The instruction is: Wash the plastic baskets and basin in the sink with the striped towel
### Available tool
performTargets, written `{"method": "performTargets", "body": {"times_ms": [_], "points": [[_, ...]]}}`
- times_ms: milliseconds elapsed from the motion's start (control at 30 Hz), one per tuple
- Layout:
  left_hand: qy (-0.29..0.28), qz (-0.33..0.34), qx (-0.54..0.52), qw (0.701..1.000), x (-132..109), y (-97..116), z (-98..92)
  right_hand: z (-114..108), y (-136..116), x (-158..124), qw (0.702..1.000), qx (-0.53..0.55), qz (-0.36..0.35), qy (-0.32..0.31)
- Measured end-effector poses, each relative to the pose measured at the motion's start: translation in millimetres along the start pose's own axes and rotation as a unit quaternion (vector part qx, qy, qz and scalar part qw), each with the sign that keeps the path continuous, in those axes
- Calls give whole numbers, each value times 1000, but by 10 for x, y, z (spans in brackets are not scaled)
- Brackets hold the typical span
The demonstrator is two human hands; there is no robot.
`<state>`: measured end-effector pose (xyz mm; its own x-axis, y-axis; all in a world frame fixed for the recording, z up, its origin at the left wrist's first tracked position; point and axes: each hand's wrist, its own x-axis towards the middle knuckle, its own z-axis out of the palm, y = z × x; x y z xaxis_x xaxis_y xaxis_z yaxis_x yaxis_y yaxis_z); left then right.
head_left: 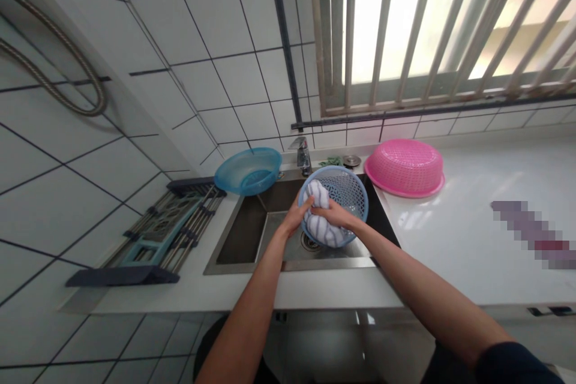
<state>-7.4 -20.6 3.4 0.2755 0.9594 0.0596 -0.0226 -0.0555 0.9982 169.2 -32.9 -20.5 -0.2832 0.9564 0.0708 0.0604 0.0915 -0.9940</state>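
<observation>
A light blue plastic colander (pixel 347 189) is held tilted over the steel sink (pixel 256 266), its open side facing me. My left hand (pixel 294 216) closes on the colander's left rim, with the thumb over the inside and the other fingers hidden behind. Inside the colander lies a white cloth with dark stripes (pixel 324 231), bunched against its left and lower wall. My right hand (pixel 333 213) reaches into the colander and presses on the bunched cloth with curled fingers. Some of those fingers disappear into its folds.
Behind the sink stand a faucet (pixel 302 155), a green scrubber (pixel 332 161) and a metal drain strainer (pixel 351 161). A blue basin (pixel 249 171) leans at the back left. An upturned pink basket (pixel 405 168) sits right of the sink; a folding rack (pixel 166 228) lies left.
</observation>
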Motion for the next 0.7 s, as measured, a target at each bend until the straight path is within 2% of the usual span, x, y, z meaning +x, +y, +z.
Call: {"method": "performTargets", "body": {"times_ms": [133,300,533,700], "points": [[-15,-15,-17,1000,13,-33,28,33,-59,-18,996,58,39,51],[-23,3,2,1000,55,-99,-1,-73,-187,57,966,154,122,170],[-33,0,2,999,77,-107,-18,-161,-248,75,938,166,119,281],[-10,-41,-62,997,91,-117,-31,-241,-193,116,911,162,142,352]]}}
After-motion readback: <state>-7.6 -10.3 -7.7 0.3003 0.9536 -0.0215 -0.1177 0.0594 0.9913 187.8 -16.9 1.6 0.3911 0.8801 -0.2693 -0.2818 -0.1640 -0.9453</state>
